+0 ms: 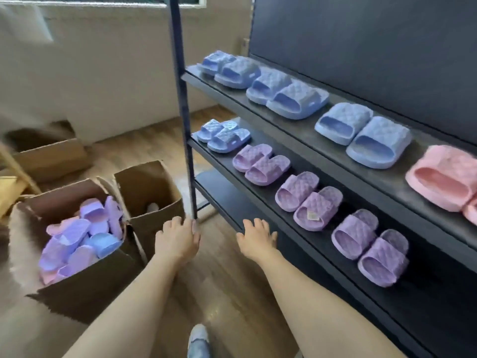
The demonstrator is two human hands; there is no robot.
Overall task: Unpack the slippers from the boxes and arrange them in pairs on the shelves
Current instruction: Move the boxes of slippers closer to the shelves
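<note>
Slippers sit in pairs on the dark shelves (304, 140): three blue pairs (286, 95) and a pink slipper (444, 177) on the upper shelf, one blue pair and three purple pairs (308, 200) on the one below, while more purple, pink and blue slippers lie piled in an open cardboard box (85, 288) on the wood floor at the left. A second open box (154, 200) stands just beside it, near the shelf's upright post. Both hands are empty with fingers spread, grip apart, the left hand (176, 239) near the post's foot and the right hand (258, 240) at the edge of the lowest shelf
</note>
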